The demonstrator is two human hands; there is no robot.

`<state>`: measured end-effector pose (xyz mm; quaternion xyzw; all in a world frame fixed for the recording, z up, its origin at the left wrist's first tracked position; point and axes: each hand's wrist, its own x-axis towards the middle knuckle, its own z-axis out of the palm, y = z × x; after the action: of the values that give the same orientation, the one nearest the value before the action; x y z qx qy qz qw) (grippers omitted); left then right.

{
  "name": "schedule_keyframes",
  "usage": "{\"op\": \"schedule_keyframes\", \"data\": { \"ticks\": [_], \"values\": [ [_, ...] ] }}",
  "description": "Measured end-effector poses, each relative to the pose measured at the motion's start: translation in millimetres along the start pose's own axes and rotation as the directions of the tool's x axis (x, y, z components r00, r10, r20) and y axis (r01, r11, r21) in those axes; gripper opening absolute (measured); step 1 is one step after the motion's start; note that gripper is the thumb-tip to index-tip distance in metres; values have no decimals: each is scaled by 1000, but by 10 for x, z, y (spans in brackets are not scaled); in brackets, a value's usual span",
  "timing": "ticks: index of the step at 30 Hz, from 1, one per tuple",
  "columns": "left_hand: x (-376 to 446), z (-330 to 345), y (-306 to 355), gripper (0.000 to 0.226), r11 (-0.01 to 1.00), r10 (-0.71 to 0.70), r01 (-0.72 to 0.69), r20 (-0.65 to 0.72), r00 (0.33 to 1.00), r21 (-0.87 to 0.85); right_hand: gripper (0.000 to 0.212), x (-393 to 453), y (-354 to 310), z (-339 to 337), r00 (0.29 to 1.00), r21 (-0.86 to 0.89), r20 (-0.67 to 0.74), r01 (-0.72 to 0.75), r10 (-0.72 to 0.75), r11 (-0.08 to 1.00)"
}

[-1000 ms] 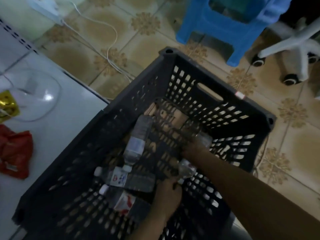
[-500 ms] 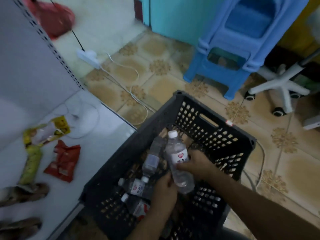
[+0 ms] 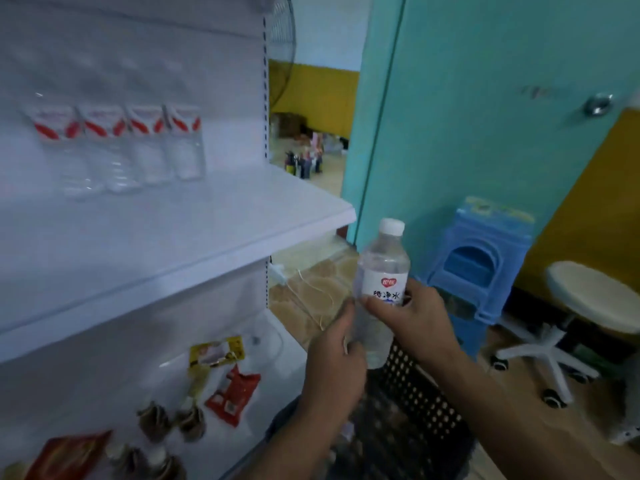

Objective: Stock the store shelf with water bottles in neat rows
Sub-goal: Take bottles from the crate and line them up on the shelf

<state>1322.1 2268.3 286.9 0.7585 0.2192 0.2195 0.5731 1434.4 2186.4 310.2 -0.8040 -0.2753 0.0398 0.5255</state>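
I have my right hand (image 3: 414,318) wrapped around the middle of a water bottle (image 3: 381,285), fingers curled over the label and thumb across its front, so it is clamped on the bottle and not loose. My left hand (image 3: 334,367) closes around the lower part of the same bottle, fingers bent against its side and base; I judge it is there to steady the bottle upright, cap at the top, so it can go straight onto a shelf standing. The bottle hangs in the air above the dark crate (image 3: 415,403) below my arms, just off the front corner of the white shelf (image 3: 214,233). On that shelf four bottles (image 3: 121,150) stand side by side in a row near the back panel, well apart from the one I hold, with bare shelf in front of and beside them. I reckon this one belongs at the right end of that row. On the lower shelf lie snack packets (image 3: 232,393), and a blue stool (image 3: 481,258) stands beyond my hands.
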Motion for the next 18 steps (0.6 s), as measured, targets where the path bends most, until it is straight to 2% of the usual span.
{"op": "schedule_keyframes", "data": {
  "ticks": [4,7,13,18],
  "values": [
    [-224,-766,629,63,986,169,-168,-96,981,26,26,-91,-1068,100,987,66,-6,163,-162,984],
    [-373,-1405,792,62,977,214,-213,-200,956,28,27,-173,-1758,421,963,85,45,263,-267,961],
    [-1023,-2816,808,60,978,209,-176,-446,870,115,31,-592,-2836,1574,889,233,223,351,-401,907],
    [-1718,-3812,698,54,967,237,-115,-645,727,225,40,-1216,-3584,2567,783,356,356,392,-511,849]
  ]
}}
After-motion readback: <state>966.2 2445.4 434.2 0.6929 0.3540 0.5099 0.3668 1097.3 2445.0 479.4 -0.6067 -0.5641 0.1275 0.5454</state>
